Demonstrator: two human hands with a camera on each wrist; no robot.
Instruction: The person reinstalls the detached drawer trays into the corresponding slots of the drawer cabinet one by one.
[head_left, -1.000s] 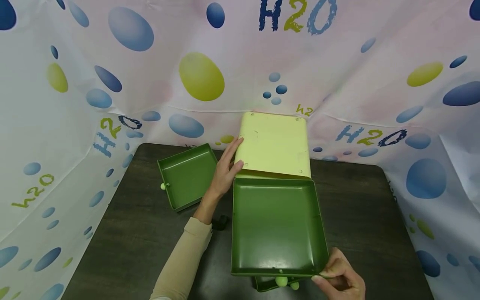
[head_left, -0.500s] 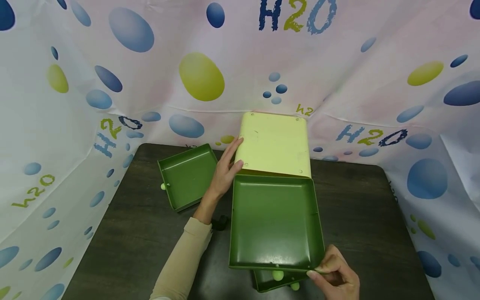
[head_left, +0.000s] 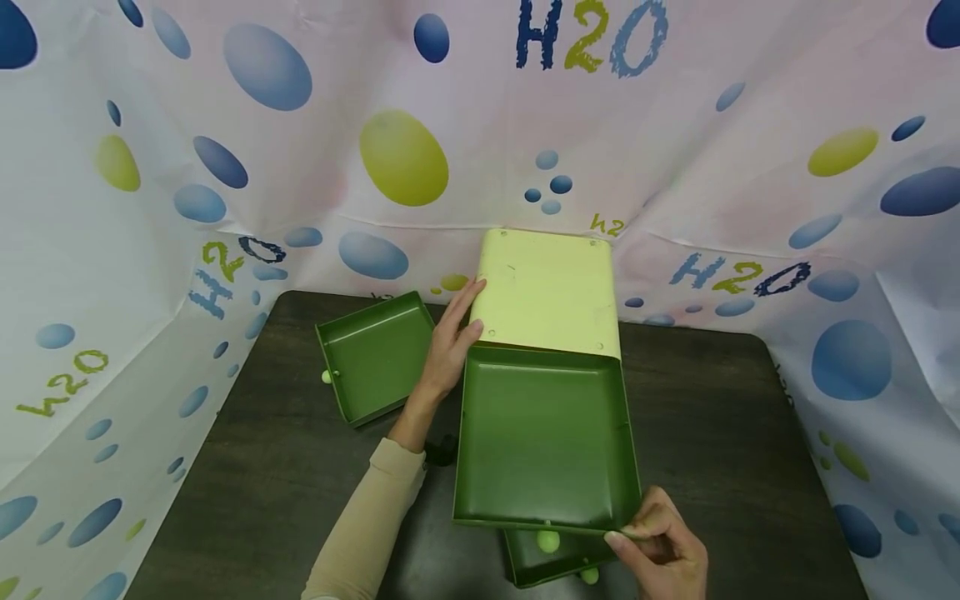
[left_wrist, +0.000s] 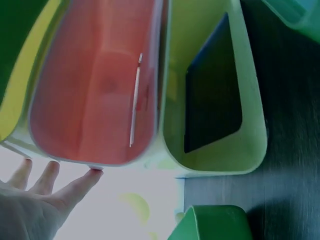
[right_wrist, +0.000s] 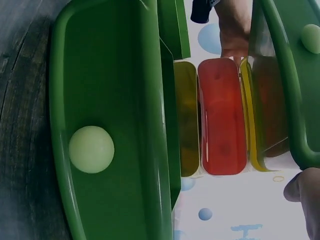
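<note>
A pale yellow drawer cabinet (head_left: 547, 292) stands at the back of the table. My left hand (head_left: 450, 346) rests against its left side, fingers straight. Between thumb and fingers, my right hand (head_left: 663, 542) pinches the front right corner of a green drawer (head_left: 547, 442) with a round light-green knob (head_left: 548, 542). The drawer is raised level with the cabinet's top, its back end right at the upper opening. Seen from the left wrist, a red-lined middle compartment (left_wrist: 100, 90) holds a thin white stick (left_wrist: 135, 105); below it is a yellow compartment (left_wrist: 250, 115).
A second green drawer (head_left: 382, 358) lies at the cabinet's left. Another green drawer (head_left: 536, 571) sits on the table under the held one, its knob (right_wrist: 91, 149) facing the near side. A printed curtain (head_left: 300, 167) hangs round the dark wooden table (head_left: 712, 433).
My right hand has pushed the drawer away from me and slightly left, so its back edge meets the cabinet's front edge. More of the drawer beneath shows. The left hand stays in place.
</note>
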